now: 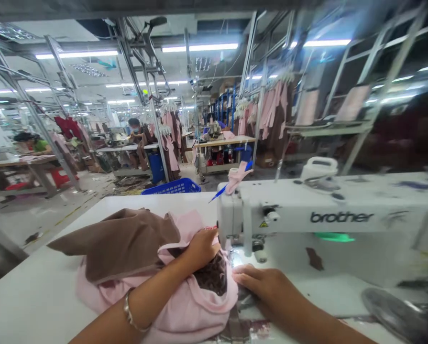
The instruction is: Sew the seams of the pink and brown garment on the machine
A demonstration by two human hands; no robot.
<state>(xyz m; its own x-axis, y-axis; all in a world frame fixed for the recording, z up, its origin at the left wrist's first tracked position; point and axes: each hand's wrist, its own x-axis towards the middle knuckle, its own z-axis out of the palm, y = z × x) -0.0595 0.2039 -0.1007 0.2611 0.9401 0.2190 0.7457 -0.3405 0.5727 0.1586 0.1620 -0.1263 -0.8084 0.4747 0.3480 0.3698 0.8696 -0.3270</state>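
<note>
The pink garment (185, 306) lies bunched on the white surface (38, 296), under both hands, just left of the sewing machine (307, 220). The left hand (201, 248) presses on it, fingers (210, 239) curled gripping a fold beside the needle area. The right hand (267, 286) lies flat, fingers (242, 277) extended and touching its edge. Brown fabric (120, 243) lies left of the left hand. A blue basket (172, 186) stands beyond the surface.

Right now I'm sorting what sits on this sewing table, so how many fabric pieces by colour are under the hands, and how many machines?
Pink fabric: 1
Brown fabric: 1
Dark patterned fabric: 1
Sewing machine: 1
Total: 4
</note>
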